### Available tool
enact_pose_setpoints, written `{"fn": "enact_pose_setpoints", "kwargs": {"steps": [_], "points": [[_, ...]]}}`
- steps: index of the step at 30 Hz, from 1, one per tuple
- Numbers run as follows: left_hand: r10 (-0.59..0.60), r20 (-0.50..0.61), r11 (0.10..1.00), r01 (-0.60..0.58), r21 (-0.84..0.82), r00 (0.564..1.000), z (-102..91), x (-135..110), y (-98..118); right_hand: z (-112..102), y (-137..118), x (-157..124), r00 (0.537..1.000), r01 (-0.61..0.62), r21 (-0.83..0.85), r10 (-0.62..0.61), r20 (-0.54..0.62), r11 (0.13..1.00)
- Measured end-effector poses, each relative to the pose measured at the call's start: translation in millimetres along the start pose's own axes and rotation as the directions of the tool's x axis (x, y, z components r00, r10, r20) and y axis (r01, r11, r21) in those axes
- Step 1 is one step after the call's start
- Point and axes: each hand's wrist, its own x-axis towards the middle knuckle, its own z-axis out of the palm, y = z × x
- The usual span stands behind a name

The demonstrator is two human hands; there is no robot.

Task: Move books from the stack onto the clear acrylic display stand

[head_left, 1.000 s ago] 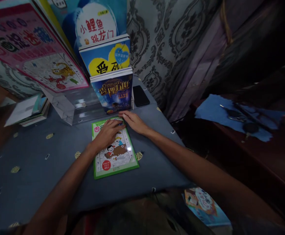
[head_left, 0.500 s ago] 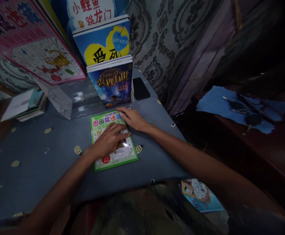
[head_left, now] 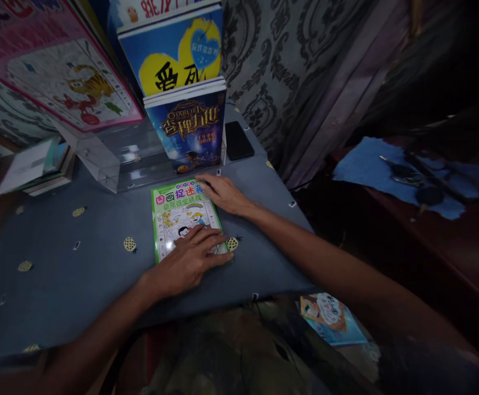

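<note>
A green-bordered picture book (head_left: 179,211) lies flat on the grey-blue table (head_left: 78,280). My left hand (head_left: 193,258) rests palm down on the book's near end, fingers stretched out flat. At the book's far right corner lies my right hand (head_left: 223,193), fingers extended and touching the cover's edge. Neither hand holds anything. Just beyond the book, a dark blue book (head_left: 190,131) and a blue-and-yellow book (head_left: 173,55) stand upright in a clear plastic stand (head_left: 119,162).
A black phone (head_left: 239,140) lies beside the stand near the patterned curtain (head_left: 276,66). A pink tiger book (head_left: 54,71) leans at the far left over a stack of books (head_left: 37,167). Another book (head_left: 330,318) lies on the floor below the table's edge.
My left hand has slid from the book's far end back along the cover to its near end. My right hand has stayed at the far right corner. The view has tilted downward.
</note>
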Motion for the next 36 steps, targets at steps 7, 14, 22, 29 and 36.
{"fn": "enact_pose_setpoints", "kwargs": {"steps": [7,14,22,29,36], "points": [[-0.019,-0.048,1.000,0.019,-0.010,0.999,4.6,-2,1,2,1,-1,1.000,0.018,-0.029,-0.017,0.015,0.999],[-0.199,-0.208,0.980,0.198,-0.022,0.958,5.7,-9,-33,6,7,-2,0.999,0.054,-0.015,-0.054,0.004,0.998],[-0.385,-0.313,0.912,0.409,0.012,0.868,6.2,-26,-95,8,7,-4,0.994,0.097,-0.153,-0.089,0.063,0.983],[-0.379,-0.359,0.911,0.412,0.015,0.853,8.2,-32,-106,14,-25,-18,0.968,0.215,-0.246,-0.173,0.180,0.945],[-0.380,-0.370,0.913,0.408,-0.005,0.848,9.9,-33,-105,46,-70,-47,0.939,0.285,-0.308,-0.199,0.282,0.908]]}}
